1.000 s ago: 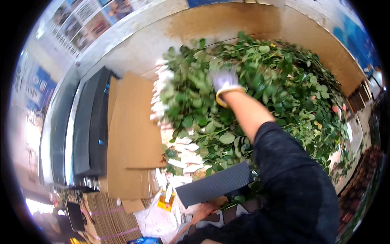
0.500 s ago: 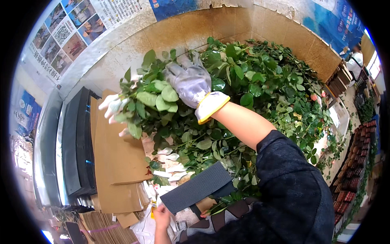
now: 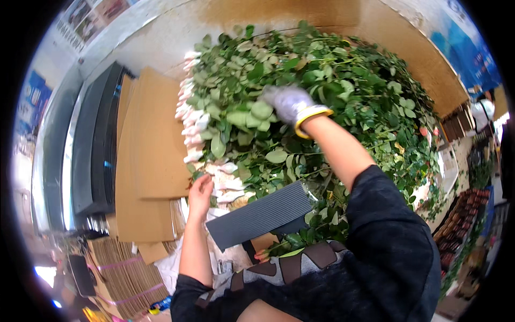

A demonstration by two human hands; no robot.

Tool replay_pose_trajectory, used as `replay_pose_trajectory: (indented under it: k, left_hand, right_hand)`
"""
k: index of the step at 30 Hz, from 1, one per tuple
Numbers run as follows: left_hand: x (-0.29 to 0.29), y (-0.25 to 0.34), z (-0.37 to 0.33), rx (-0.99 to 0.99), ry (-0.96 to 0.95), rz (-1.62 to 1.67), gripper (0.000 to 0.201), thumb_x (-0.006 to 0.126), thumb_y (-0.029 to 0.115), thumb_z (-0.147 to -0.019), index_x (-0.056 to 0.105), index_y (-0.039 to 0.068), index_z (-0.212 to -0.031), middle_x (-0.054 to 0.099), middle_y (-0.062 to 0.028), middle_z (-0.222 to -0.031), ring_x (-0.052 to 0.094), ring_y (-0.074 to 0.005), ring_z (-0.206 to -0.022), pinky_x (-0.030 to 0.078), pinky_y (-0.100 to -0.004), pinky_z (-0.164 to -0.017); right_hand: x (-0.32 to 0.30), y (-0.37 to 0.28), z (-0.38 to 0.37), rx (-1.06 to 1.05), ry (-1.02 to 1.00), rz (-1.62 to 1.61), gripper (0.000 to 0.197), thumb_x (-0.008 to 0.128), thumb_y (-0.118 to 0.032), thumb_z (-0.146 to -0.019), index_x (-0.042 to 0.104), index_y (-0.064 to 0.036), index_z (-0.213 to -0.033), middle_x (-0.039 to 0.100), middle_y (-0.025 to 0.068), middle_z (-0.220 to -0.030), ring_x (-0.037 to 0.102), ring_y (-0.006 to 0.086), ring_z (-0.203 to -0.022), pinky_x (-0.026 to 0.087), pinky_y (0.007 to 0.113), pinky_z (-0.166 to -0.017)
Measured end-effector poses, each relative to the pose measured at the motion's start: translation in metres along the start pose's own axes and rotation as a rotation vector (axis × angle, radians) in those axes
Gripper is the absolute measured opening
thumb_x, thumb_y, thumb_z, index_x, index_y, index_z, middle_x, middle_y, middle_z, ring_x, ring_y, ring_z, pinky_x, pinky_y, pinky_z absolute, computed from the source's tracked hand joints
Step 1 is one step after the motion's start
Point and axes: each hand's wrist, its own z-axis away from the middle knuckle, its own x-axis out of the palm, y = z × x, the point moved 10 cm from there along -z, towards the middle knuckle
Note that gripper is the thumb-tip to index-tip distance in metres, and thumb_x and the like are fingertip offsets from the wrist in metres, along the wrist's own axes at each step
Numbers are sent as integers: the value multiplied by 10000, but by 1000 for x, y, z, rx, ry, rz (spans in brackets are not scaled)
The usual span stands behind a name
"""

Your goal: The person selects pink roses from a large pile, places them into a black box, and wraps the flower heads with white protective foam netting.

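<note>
A large heap of leafy rose stems (image 3: 257,115) lies before me, with white-sleeved flower heads (image 3: 192,123) lined up along its left end. My right hand (image 3: 289,104), in a grey glove with a yellow-edged cuff, rests on the leaves. Its fingertips are blurred among the foliage, so its grip is hidden. My bare left hand (image 3: 200,189) is by the lower flower heads, beside a few dark leaves. Its fingers are loosely bent and appear apart, with nothing seen in them. Closer to me lies a dark ribbed board (image 3: 263,214), tilted across the work area.
Brown cardboard sheets (image 3: 155,145) stand at the left, next to dark grey panels (image 3: 94,145). Strapped flat cardboard (image 3: 126,276) is stacked at the lower left. A cardboard-lined wall (image 3: 343,19) bounds the heap behind. Dark red bundles (image 3: 464,220) line the right side.
The leafy bunch held up by my right hand now lies on the heap, its heads along the left end. My right hand moved right; my left hand moved up from the board's corner.
</note>
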Motion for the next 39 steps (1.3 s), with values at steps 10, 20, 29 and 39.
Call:
replay_pose_trajectory:
  k: [10, 20, 29, 39]
  left_hand:
    - [22, 81, -56, -35, -215, 1199, 732, 307, 648, -913, 162, 189, -1465, 237, -178, -1467, 366, -419, -1269, 330, -565, -1028]
    - [50, 28, -74, -132, -173, 1375, 791, 426, 692, -845, 331, 130, -1394, 434, -119, -1360, 441, -298, -1222, 330, -456, -1070]
    - [55, -20, -38, -203, -189, 1299, 319, 501, 313, -952, 533, 52, -1133, 587, -113, -1146, 577, -253, -988, 488, -357, -898]
    - [27, 22, -35, -155, -225, 729, 826, 536, -80, -814, 96, 108, -1488, 521, -134, -1264, 580, -254, -1075, 494, -377, -889]
  right_hand:
    - [-47, -21, 19, -54, 208, 182, 572, 580, -165, -785, 466, -259, -1338, 439, 102, -1403, 403, 407, -1262, 290, 498, -1083]
    - [-89, -129, 27, -384, 247, -505, 217, 638, -117, -809, 647, -83, -1024, 658, 133, -901, 632, 296, -782, 514, 375, -686]
    - [-9, -171, -21, -426, -36, -22, 138, 576, -160, -779, 680, -93, -840, 649, 129, -905, 636, 314, -782, 527, 397, -730]
    - [-216, -69, 21, -37, 427, -810, 212, 546, -212, -928, 615, -102, -1095, 666, 87, -946, 634, 154, -834, 514, 248, -703]
